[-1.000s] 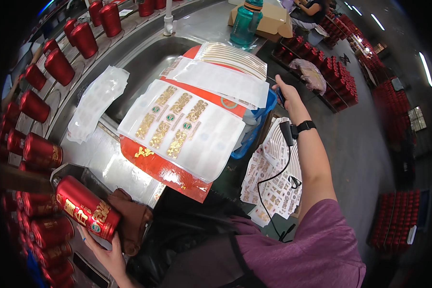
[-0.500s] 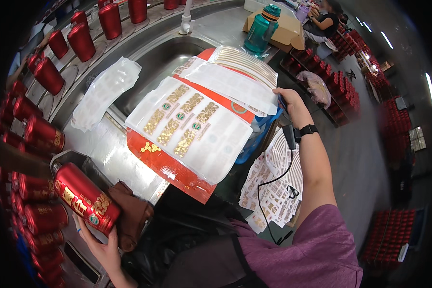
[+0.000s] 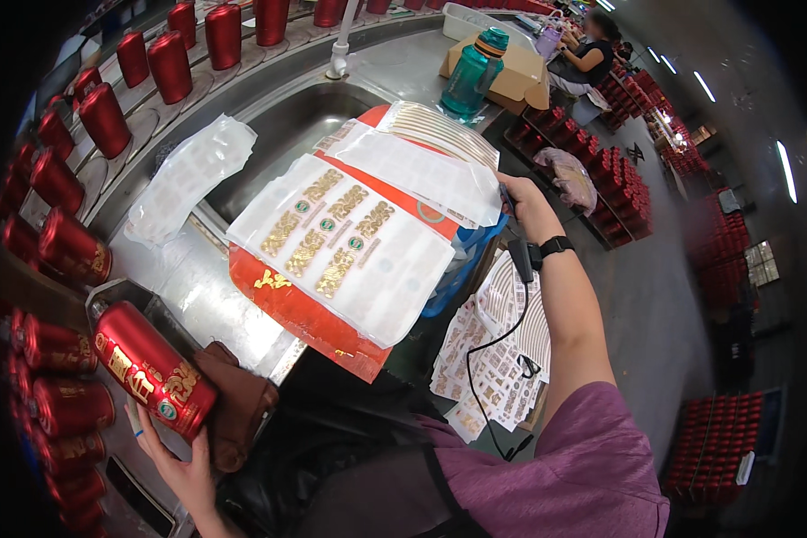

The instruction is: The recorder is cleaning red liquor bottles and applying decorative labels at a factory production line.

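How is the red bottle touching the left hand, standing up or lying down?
Lying down. The red bottle shows its long side to us, neck toward the upper left, with the left hand at its base end.

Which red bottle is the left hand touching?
The red bottle right beside the brown cloth; the left hand is against its lower end, apart from the other red bottles.

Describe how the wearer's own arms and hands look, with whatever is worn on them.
Both hands are bare. The left hand wears a blue ring. Above the right hand is a black wristband, beside it a small black device with a thin black cable. The right upper arm has a short purple sleeve.
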Tool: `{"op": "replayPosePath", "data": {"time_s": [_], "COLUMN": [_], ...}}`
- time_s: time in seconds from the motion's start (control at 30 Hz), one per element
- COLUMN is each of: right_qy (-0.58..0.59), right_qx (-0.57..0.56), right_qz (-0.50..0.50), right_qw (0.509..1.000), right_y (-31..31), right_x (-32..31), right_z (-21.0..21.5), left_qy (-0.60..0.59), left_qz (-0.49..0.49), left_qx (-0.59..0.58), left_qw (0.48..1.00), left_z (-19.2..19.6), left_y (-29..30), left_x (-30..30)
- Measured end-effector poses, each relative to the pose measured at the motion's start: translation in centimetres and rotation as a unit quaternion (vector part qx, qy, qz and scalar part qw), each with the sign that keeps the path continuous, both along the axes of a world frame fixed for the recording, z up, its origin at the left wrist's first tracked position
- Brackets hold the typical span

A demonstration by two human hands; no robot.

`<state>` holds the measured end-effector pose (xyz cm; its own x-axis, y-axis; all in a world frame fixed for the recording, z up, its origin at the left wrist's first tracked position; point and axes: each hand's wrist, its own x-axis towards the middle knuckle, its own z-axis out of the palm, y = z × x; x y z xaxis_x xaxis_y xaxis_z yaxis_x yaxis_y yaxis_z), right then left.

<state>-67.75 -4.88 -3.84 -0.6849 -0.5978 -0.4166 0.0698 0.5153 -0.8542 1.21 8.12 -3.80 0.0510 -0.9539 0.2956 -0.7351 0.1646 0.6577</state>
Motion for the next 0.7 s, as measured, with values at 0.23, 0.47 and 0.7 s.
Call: {"op": "replayPosePath", "data": {"time_s": [0.23,0.47,0.7], "right_qy": [-0.018,0.165,0.587], "right_qx": [-0.027,-0.005,0.097], "right_qz": [0.003,0.081,0.056], "right_qw": [0.999,0.983,0.801], "right_y": [-0.4,-0.2,1.4], "right_x": [0.8,-1.5,0.4], "right_z": [-0.6,-0.2,3.8], "left_qy": [0.010,0.015,0.100], "left_qz": [-0.001,0.000,0.005], "left_qx": [-0.003,0.019,0.012], "left_qw": [1.000,1.000,0.995], "left_z": [0.0,0.5,2.1], "left_y": [0.2,0.8,1.3], "left_x": [0.0,0.8,4.3]}}
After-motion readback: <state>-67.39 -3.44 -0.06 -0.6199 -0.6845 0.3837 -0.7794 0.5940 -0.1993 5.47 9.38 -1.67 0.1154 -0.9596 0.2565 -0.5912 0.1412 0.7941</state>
